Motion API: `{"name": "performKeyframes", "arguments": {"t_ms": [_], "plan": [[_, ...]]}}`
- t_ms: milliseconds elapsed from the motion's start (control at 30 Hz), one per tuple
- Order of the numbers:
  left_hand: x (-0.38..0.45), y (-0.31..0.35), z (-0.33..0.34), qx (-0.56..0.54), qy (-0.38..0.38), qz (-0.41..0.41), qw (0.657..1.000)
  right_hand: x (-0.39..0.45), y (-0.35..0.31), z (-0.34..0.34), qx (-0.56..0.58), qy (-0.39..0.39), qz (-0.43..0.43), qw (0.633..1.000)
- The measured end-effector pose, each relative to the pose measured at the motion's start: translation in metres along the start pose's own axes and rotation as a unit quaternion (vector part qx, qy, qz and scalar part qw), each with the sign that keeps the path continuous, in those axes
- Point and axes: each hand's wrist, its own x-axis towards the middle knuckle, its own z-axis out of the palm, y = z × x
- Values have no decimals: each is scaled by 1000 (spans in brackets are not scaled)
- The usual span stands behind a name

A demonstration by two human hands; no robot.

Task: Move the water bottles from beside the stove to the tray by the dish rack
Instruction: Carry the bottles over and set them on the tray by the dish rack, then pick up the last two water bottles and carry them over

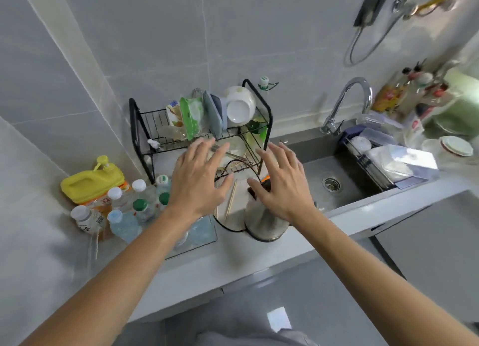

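Observation:
Several clear water bottles (pixel 124 222) with white, blue and green caps stand clustered on a clear tray (pixel 204 231) just left of the black dish rack (pixel 140 128). My left hand (pixel 199 179) hovers above the rack's lower shelf, fingers spread and holding nothing, its wrist over the rightmost bottles. My right hand (pixel 280 182) hangs spread and empty over a steel kettle (pixel 264 221) in front of the rack. The stove is out of view.
A yellow pump jug (pixel 93 182) sits behind the bottles by the wall. The rack holds a white bowl (pixel 239 107), packets and plates. To the right are the sink (pixel 334 179), a faucet (pixel 347 99), a drainer basket and crowded bottles.

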Motion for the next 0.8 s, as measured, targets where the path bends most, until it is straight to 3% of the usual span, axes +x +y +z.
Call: {"name": "performKeyframes", "arguments": {"t_ms": [167,400,533,800], "plan": [[50,122,13,-27,1,88,996,-44,96,-72,-12,51,94,994],[88,358,51,-74,-10,234,969,-167,259,-183,-63,103,254,960],[81,503,78,-122,-32,328,936,-258,331,-243,-92,137,360,918],[11,755,121,-182,-88,512,835,-459,413,-329,-146,191,548,801]]}}
